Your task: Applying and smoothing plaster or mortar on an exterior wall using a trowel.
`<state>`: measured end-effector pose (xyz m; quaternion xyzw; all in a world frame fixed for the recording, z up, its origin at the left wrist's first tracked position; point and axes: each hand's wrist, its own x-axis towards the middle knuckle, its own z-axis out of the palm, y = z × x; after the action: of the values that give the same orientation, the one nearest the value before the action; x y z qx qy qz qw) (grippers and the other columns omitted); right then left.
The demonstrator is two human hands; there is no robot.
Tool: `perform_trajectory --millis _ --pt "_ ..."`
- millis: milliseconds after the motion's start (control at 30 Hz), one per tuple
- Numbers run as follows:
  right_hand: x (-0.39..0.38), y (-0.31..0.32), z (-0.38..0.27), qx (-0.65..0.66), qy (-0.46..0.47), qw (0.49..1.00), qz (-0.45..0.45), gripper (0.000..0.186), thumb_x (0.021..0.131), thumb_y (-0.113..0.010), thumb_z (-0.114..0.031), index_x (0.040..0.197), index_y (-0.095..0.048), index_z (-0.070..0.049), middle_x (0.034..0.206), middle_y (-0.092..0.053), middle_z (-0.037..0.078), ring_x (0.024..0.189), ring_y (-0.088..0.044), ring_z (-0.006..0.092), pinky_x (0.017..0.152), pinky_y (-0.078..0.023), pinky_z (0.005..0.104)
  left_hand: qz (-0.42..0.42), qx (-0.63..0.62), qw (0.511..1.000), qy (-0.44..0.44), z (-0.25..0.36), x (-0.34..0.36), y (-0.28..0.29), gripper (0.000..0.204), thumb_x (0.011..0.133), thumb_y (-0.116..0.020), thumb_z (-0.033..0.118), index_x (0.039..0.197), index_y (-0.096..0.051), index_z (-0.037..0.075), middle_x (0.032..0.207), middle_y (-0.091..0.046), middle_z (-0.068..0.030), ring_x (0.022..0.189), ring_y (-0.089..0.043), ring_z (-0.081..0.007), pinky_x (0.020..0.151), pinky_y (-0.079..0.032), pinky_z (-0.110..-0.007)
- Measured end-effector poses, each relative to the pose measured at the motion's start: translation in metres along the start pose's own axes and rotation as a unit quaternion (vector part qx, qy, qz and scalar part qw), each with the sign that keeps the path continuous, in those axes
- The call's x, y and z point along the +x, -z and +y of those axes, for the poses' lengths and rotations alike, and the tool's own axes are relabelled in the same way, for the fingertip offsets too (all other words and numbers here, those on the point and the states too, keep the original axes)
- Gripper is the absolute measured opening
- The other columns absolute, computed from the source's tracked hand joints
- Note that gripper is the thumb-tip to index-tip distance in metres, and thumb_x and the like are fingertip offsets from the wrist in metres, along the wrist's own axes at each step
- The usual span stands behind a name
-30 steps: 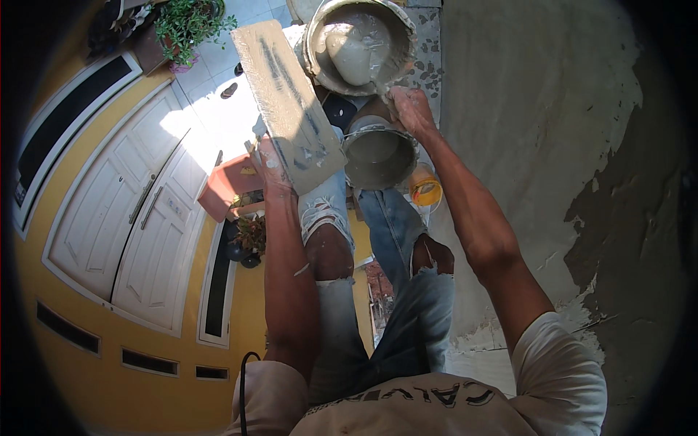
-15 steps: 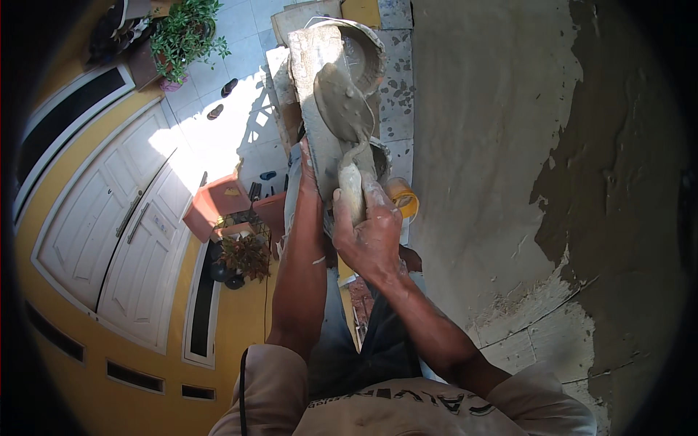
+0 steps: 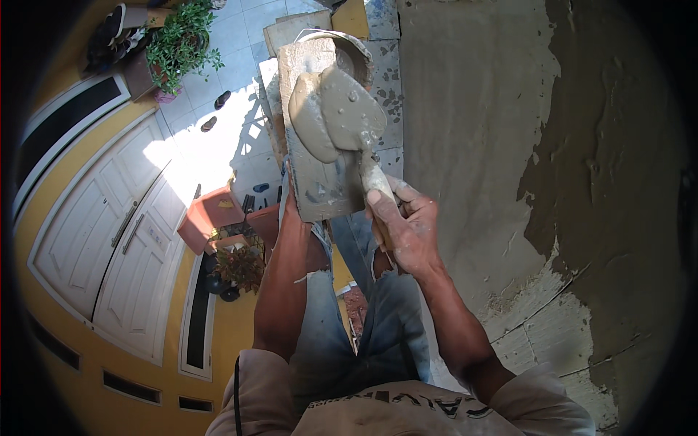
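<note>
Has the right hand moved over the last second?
Yes. Judged against the large bucket, the right hand has come back from near its rim toward the person's body; its trowel now partly overlaps the board in view.

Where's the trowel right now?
In the head view, the trowel is partly over the board at upper middle, right of a mortar lump, its handle in the right hand.
</note>
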<state>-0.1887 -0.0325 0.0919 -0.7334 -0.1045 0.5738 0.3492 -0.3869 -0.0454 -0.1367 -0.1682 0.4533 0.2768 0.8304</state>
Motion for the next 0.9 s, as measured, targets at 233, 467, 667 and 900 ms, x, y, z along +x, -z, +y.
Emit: perform_trajectory --millis 233,467,667,900 --pt "0.123 0.018 0.057 0.207 -0.134 0.967 -0.057 0.026 0.101 -0.063 -0.026 0.092 -0.064 -0.001 0.074 -0.063 0.007 0.048 -0.052 0.0104 0.039 -0.042 0.026 0.03 0.011 0.999 -0.012 0.01 -0.015 0.015 0.061 0.105 -0.049 0.052 0.145 -0.052 0.006 0.136 -0.063 -0.0147 0.115 -0.067 -0.0312 0.092 -0.06 -0.047" --pt "0.198 -0.018 0.105 -0.115 -0.058 0.992 0.007 0.038 0.095 -0.067 -0.032 0.107 -0.072 0.003 0.082 -0.072 0.013 0.063 -0.068 0.021 0.061 -0.056 0.0365 0.026 0.037 0.999 -0.017 0.013 -0.036 -0.018 0.06 0.106 -0.049 0.052 0.144 -0.052 0.006 0.134 -0.064 -0.0146 0.113 -0.067 -0.0309 0.091 -0.06 -0.046" --pt "0.061 0.032 0.138 -0.177 -0.034 0.983 0.023 0.034 0.092 -0.067 -0.033 0.097 -0.073 -0.001 0.093 -0.074 0.022 0.09 -0.072 0.0354 0.084 -0.054 0.0455 -0.007 0.05 0.999 -0.008 0.0 -0.057 -0.115 0.059 0.106 -0.049 0.051 0.143 -0.053 0.005 0.133 -0.065 -0.0146 0.112 -0.068 -0.0306 0.091 -0.06 -0.046" --pt "-0.115 0.162 0.213 -0.221 -0.169 0.949 0.149 0.029 0.087 -0.065 -0.028 0.087 -0.075 -0.001 0.078 -0.074 0.018 0.07 -0.075 0.0247 0.069 -0.06 0.0406 -0.089 0.079 0.993 0.009 -0.026 -0.098 -0.273 0.058 0.106 -0.049 0.05 0.143 -0.053 0.005 0.131 -0.065 -0.0145 0.111 -0.068 -0.0302 0.09 -0.061 -0.045"
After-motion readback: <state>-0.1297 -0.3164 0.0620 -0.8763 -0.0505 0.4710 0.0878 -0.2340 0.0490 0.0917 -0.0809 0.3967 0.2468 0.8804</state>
